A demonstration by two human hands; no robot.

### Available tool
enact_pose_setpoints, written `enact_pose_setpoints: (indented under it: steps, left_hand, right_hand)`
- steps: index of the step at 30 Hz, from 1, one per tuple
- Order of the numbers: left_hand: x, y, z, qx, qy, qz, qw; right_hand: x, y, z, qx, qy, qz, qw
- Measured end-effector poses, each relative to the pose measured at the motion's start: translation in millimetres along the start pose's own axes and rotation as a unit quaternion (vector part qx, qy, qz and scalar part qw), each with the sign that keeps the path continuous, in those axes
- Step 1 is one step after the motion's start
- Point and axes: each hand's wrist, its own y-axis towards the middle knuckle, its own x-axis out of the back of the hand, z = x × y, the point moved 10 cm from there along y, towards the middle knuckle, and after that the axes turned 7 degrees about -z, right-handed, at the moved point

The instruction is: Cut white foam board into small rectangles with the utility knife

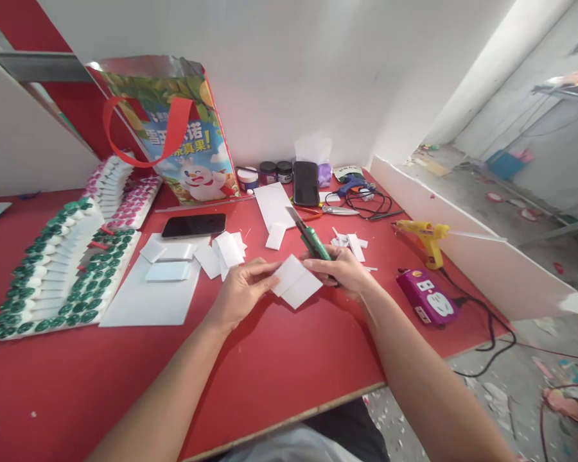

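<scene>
Left hand (243,292) has the white card (297,286) pinched, right hand (345,268) wrapped round a green cutter (314,242) just right of the card, handle partly hidden.

The knife handle (315,244) is glossy plastic, its blade (293,216) metal. The white piece (296,290) looks smooth and matt.

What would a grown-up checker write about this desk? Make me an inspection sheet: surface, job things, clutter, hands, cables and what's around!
Surface: red table, white scraps on it.
Job's things: white card; green cutter, blade out.
Clutter: phone, scissors, jars, yellow glue gun.
Hands: left hand, grip on the card; right hand, grip on the cutter, fingertips seemingly touching the card.
Cables: black cord hanging past the table's edge near the purple socket box.
Surroundings: white wall; littered floor.
</scene>
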Motion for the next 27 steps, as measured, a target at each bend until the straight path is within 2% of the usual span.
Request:
enact_pose_setpoints:
  steps: [3,7,12,18,22,24,27]
  left_hand:
    - [10.8,3,-6,-0.031,-0.038,-0.054,0.997]
    - [13.5,2,-13,-0.065,-0.041,-0.081,0.994]
    - [7.1,0,-10,-0.051,-0.054,-0.081,0.994]
    - [6.0,-1,7,0.02,-0.075,-0.099,0.992]
    - [0.4,-5,14,0.057,-0.071,-0.09,0.992]
    - [-1.8,-6,11,0.047,-0.062,-0.084,0.993]
    - [-5.1,-7,0,-0.008,-0.029,-0.064,0.997]
  right_hand:
    - [7,-1,7,0.022,0.024,-0.032,0.999]
    - [3,-2,10,0.05,0.009,-0.019,0.999]
    - [-1,-4,15,0.096,-0.03,-0.02,0.995]
    - [2,-1,12,0.088,-0.034,-0.035,0.995]
    - [4,1,10,0.081,-0.044,-0.038,0.995]
    - [5,0,11,0.08,-0.051,-0.045,0.994]
    - [6,-1,15,0.087,-0.05,-0.049,0.994]
